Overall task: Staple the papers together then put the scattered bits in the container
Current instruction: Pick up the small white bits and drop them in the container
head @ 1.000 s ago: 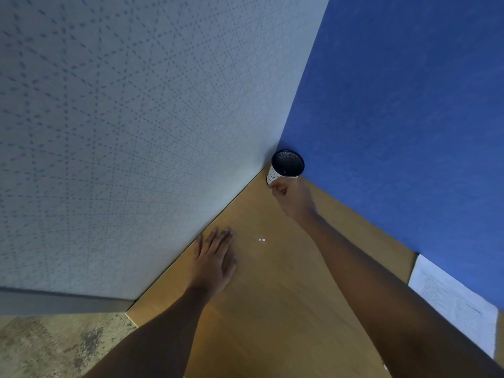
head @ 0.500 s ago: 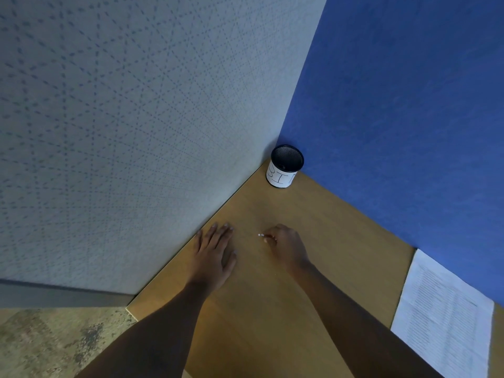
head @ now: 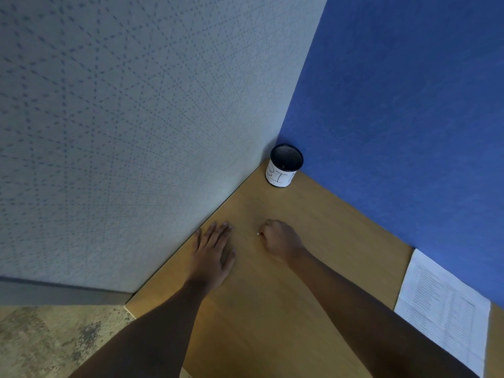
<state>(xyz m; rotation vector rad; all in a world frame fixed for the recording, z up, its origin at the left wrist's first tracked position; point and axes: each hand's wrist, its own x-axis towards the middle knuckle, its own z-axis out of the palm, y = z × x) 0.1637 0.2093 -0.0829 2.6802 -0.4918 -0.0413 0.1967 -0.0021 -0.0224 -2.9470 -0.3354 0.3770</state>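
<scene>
The right hand (head: 281, 238) is down on the wooden desk (head: 272, 309) with its fingers curled tight under the knuckles, thumb and forefinger drawn together on a tiny white bit (head: 258, 233) that lies on the desk top right at their tips; the bit is so small I can't say what it is made of. The left hand (head: 214, 252) lies flat beside it, palm down, fingers straight and close together, holding nothing, its outer edge just by the foot of the grey patterned panel (head: 136, 132). The container (head: 285, 166), a black mesh cup, stands upright far back in the corner where the grey panel meets the blue panel (head: 409, 118), well apart from both hands. A white label wraps its side with hand-drawn letters: "BI" reads clearly, and a further stroke curves out of sight. The papers (head: 447, 309) lie flat at the right edge of the desk against the blue panel, covered in printed lines too fine to read.
</scene>
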